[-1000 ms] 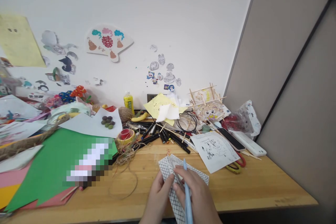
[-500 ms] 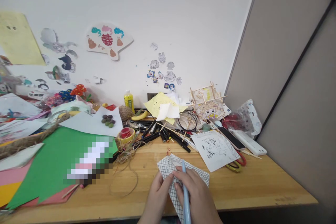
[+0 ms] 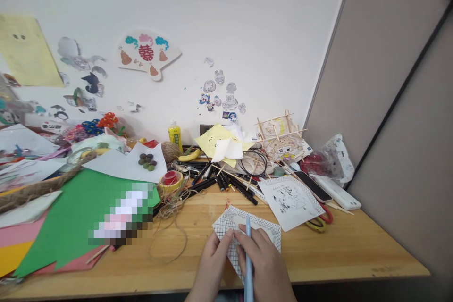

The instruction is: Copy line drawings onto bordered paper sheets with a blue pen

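Observation:
A folded white paper point(image 3: 226, 219) with a black crosshatched border is in front of me at the table's front edge. My left hand point(image 3: 216, 258) grips its left side, thumb on top and the other fingers mostly underneath. My right hand point(image 3: 264, 259) is closed round a long light-blue pen-like tool point(image 3: 248, 264), with its narrow end pointing away from me. The right fingertips also press on the paper close to the left thumb. Part of the paper is hidden beneath both hands.
Black markers point(image 3: 244, 193) and loose twine point(image 3: 177, 205) lie beyond the paper. Right of them are a drawn sheet point(image 3: 292, 203), scissors point(image 3: 316, 224) and a phone point(image 3: 313, 186). Green paper point(image 3: 74, 217) covers the left side. A yellow bottle point(image 3: 174, 135) stands by the wall.
Both hands keep their grip on the paper. The paper's right part has tipped slightly, showing more of its inner face. The view has shifted a little.

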`<control>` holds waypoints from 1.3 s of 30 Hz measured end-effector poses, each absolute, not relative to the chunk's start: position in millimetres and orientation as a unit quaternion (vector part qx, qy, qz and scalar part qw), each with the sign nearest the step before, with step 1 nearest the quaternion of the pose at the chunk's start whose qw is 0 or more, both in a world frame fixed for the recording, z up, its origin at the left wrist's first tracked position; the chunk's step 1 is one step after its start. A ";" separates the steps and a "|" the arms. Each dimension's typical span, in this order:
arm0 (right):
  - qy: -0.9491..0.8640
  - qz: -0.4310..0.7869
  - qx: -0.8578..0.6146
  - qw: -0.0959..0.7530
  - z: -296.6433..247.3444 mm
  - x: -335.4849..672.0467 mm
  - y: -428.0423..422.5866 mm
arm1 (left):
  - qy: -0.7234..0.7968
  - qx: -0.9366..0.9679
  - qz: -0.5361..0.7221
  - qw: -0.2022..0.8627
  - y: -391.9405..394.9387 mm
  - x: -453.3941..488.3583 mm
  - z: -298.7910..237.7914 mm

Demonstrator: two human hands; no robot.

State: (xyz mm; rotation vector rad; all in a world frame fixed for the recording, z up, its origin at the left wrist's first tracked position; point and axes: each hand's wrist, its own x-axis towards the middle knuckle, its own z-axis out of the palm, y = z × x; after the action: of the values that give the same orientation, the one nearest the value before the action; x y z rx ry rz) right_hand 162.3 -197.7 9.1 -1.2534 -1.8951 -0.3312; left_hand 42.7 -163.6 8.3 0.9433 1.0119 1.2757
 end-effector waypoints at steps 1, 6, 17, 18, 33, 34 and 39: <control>-0.753 -0.136 -0.495 0.412 8.8 162.1 -197.6 | 0.433 0.406 0.545 0.593 -162.9 42.6 7.3; -0.739 -0.162 -0.496 0.426 10.8 161.8 -197.1 | 0.450 0.421 0.531 0.581 -162.1 43.2 7.4; -0.724 -0.205 -0.498 0.430 10.8 164.4 -192.6 | 0.426 0.530 0.511 0.526 -166.8 43.7 2.1; -0.722 -0.205 -0.498 0.435 11.4 164.5 -192.9 | 0.427 0.537 0.508 0.521 -166.5 43.6 1.8; -0.735 -0.243 -0.480 0.412 20.5 159.0 -201.6 | 0.435 0.536 0.502 0.521 -173.4 41.5 8.4; -0.740 -0.244 -0.478 0.405 19.9 160.0 -202.5 | 0.446 0.526 0.502 0.522 -174.0 41.3 8.4; -0.752 -0.251 -0.480 0.377 16.6 166.4 -205.6 | 0.488 0.480 0.498 0.533 -174.7 43.1 6.9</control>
State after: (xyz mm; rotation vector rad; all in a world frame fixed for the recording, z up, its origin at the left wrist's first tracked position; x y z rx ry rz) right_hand 166.4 -205.6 16.6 -1.2273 -1.9223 -0.6418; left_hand 43.1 -174.7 6.9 1.1431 1.1621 1.1869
